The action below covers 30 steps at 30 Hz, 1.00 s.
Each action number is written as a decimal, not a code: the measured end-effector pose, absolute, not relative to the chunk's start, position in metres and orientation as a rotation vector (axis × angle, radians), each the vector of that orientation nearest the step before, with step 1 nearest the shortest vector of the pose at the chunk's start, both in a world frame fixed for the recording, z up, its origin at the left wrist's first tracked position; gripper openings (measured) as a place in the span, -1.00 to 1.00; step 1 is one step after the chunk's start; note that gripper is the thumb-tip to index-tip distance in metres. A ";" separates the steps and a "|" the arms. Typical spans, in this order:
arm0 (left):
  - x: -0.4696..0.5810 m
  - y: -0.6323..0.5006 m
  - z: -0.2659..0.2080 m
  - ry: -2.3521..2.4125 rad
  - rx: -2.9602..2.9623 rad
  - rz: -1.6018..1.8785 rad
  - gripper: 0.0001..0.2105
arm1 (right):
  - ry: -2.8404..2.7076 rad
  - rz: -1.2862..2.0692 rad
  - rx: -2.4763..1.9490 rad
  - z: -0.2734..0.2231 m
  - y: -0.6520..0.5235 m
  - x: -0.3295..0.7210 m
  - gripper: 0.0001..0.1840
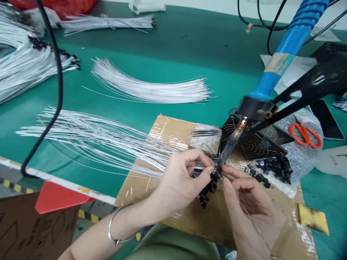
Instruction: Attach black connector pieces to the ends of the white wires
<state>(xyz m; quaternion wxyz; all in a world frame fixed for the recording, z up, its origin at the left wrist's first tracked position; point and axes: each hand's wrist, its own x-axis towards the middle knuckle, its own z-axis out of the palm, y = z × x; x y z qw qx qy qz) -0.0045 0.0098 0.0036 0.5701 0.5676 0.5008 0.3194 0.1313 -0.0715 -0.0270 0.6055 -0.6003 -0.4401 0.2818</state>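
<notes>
My left hand (pixel 184 177) is closed in a pinch, thumb and forefinger on the end of a white wire right by the soldering iron's tip. What sits at that end is too small to make out. My right hand (pixel 252 206) pinches a thin strand of solder wire (pixel 253 222), which runs down across the palm; its upper end is near the same tip. The blue-handled soldering iron (pixel 282 54) is held tip-down by a black stand (pixel 309 83). White wires (pixel 130 144) with black ends (pixel 204 200) lie under and left of my left hand.
Cardboard (pixel 173 126) covers the green table (pixel 189 43). Small black parts (pixel 282 168) and orange scissors (pixel 305 135) rest on bubble wrap. A black fan (pixel 246 141), a yellow sponge (pixel 313 218), a phone (pixel 326 119) and a white wire bundle (pixel 151 86) lie around. A black cable (pixel 59 79) hangs left.
</notes>
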 end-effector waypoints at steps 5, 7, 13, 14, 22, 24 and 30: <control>-0.005 0.010 0.004 1.185 1.334 0.748 -0.89 | -1.098 0.632 -1.381 -0.026 -0.071 0.134 -0.83; -0.005 0.010 0.004 1.187 1.338 0.746 -0.89 | -1.065 0.623 -1.405 -0.025 -0.071 0.133 -0.83; -0.004 0.010 0.006 1.195 1.328 0.735 -0.89 | -1.027 0.609 -1.410 -0.026 -0.071 0.130 -0.83; -0.004 0.010 0.006 1.197 1.329 0.739 -0.89 | -1.039 0.591 -1.416 -0.027 -0.071 0.131 -0.83; -0.004 0.010 0.005 1.183 1.345 0.768 -0.91 | -1.082 0.545 -1.453 -0.028 -0.073 0.133 -0.86; -0.004 0.010 0.005 1.184 1.344 0.770 -0.91 | -1.142 0.560 -1.436 -0.028 -0.073 0.135 -0.87; -0.002 0.009 0.004 1.187 1.342 0.780 -0.91 | -1.170 0.505 -1.480 -0.032 -0.072 0.138 -0.85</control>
